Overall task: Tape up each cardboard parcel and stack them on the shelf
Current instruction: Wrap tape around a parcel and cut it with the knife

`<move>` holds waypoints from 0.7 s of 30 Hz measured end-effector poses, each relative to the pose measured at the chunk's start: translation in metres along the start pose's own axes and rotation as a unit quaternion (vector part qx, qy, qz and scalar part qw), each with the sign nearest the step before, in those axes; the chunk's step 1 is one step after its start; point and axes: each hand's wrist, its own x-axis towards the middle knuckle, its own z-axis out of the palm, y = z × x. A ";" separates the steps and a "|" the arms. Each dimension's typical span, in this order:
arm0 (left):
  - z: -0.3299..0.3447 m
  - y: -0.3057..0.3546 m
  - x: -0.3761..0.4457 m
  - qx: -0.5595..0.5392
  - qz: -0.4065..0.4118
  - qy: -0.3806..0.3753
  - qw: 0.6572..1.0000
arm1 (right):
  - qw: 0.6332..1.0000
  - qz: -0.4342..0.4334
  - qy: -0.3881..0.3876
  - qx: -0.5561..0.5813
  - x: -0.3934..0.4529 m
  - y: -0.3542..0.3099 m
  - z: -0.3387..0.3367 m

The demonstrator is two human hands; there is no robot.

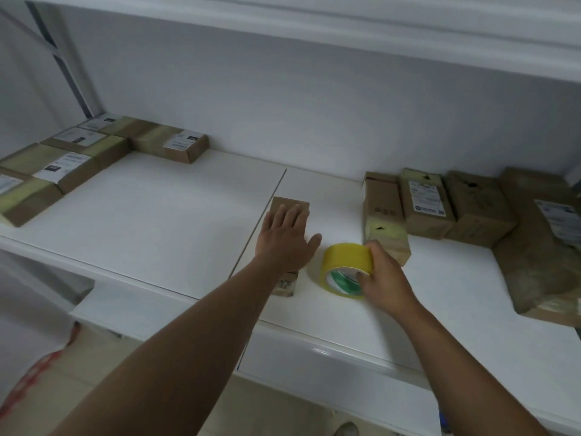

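Pressed small parcel (290, 205) flat w/ L hand (284, 239), fingers straight, near shelf (157, 196) front edge; gripped tape roll (347, 266) in R hand (382, 278), fingers curled round; risk: parcel sliding off edge if pushed.

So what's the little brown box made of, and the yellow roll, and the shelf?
The little box looks like plain matte brown cardboard. The yellow roll seems to be glossy plastic tape, with a green-and-white printed core. The shelf looks like a smooth white coated board; what lies underneath cannot be seen.
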 end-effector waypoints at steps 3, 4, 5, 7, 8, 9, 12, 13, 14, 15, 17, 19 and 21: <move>-0.003 0.000 0.000 0.012 0.004 -0.009 1.000 | 0.993 0.007 -0.047 -0.105 0.000 0.006 -0.002; -0.004 0.000 0.001 0.011 0.006 -0.010 1.000 | 0.992 0.007 -0.052 -0.116 -0.001 0.006 0.001; -0.004 0.000 0.001 0.009 0.007 -0.011 1.000 | 0.991 0.007 -0.050 -0.122 -0.002 0.007 0.004; -0.005 0.000 0.000 0.004 0.008 -0.015 1.000 | 0.991 0.011 -0.037 -0.130 -0.004 0.007 0.009; -0.006 0.000 0.000 0.006 0.010 -0.018 1.000 | 0.992 0.013 -0.028 -0.126 -0.004 0.007 0.010; -0.005 -0.001 0.000 0.013 0.015 -0.021 1.000 | 0.992 0.013 -0.020 -0.122 -0.005 0.008 0.010; -0.004 -0.003 0.002 0.035 0.026 -0.016 0.999 | 0.986 0.000 -0.017 -0.166 -0.006 0.011 0.006; -0.004 -0.003 0.002 0.039 0.028 -0.016 0.999 | 0.981 -0.010 -0.016 -0.191 -0.006 0.012 0.004; -0.004 -0.004 0.003 0.041 0.029 -0.018 0.999 | 0.978 -0.014 -0.018 -0.207 -0.007 0.013 0.002; -0.003 -0.004 0.003 0.043 0.029 -0.020 0.998 | 0.977 -0.014 -0.022 -0.212 -0.008 0.013 0.000; -0.003 -0.003 0.002 0.042 0.026 -0.026 0.998 | 0.976 -0.024 -0.037 -0.214 -0.008 0.013 -0.001; -0.004 0.000 0.003 0.050 0.020 -0.048 0.997 | 0.976 -0.027 -0.088 -0.198 -0.007 0.019 -0.004; -0.005 0.005 0.004 0.073 0.011 -0.071 0.995 | 0.983 -0.002 -0.159 -0.092 -0.009 0.023 -0.017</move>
